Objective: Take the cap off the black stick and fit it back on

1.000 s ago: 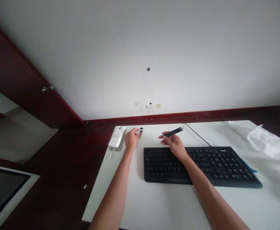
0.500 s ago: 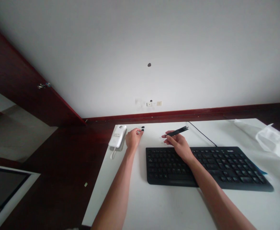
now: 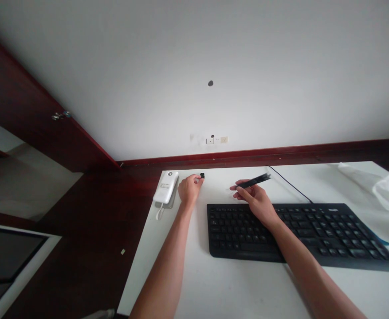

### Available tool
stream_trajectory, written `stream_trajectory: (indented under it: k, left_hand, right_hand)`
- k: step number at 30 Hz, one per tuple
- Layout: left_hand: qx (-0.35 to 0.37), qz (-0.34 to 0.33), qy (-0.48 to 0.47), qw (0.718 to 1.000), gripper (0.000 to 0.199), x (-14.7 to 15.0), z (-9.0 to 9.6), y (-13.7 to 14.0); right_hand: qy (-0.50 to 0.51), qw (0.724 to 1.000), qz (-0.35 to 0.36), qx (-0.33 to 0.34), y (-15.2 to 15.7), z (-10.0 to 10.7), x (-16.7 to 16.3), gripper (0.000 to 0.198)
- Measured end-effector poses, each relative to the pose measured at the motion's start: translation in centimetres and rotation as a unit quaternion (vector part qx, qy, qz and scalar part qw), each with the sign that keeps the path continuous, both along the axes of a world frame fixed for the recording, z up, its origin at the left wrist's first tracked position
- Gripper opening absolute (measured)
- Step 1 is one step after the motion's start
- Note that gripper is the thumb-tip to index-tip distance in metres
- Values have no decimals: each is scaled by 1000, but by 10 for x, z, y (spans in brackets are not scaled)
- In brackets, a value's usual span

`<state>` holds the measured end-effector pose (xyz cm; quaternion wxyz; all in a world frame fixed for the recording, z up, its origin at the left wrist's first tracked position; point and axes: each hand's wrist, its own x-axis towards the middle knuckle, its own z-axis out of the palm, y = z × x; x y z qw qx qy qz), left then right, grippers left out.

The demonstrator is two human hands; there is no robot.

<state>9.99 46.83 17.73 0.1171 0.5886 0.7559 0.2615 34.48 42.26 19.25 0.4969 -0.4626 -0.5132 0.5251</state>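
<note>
Near the far edge of the white table (image 3: 194,283), my left hand (image 3: 189,189) is closed, with thumb and forefinger pinched at a small black piece (image 3: 202,175). It looks like a keycap or a clip; its kind is too small to tell. A second black piece seems to touch it. Above the top edge of the black keyboard (image 3: 244,235), my right hand (image 3: 256,198) grips slim black pens (image 3: 254,181), tilted up to the right; how many I cannot tell. My right forearm crosses over the keyboard and hides some keys.
A white power bank (image 3: 166,187) with a short looped strap lies at the table's far left. The keyboard cable (image 3: 290,185) runs to the back edge. A crumpled white bag (image 3: 374,186) covers the right back. Wall sockets (image 3: 217,140) sit beyond the table.
My left hand's black piece has come up to the other black piece, closing the small gap between them. My right hand still holds the pens. The view has shifted slightly.
</note>
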Motion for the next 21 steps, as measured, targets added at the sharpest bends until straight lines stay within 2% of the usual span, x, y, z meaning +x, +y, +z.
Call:
stream_trajectory:
  k: [7,21]
  left_hand:
    - [-5,24,13,1000,29,8,0,0]
    - [-3,31,43,999,24,9,-3,2]
  right_hand:
    - [-5,1000,-2,0,0,0,-1,52]
    - [-2,1000,-3,-2,-1,2,-2,52]
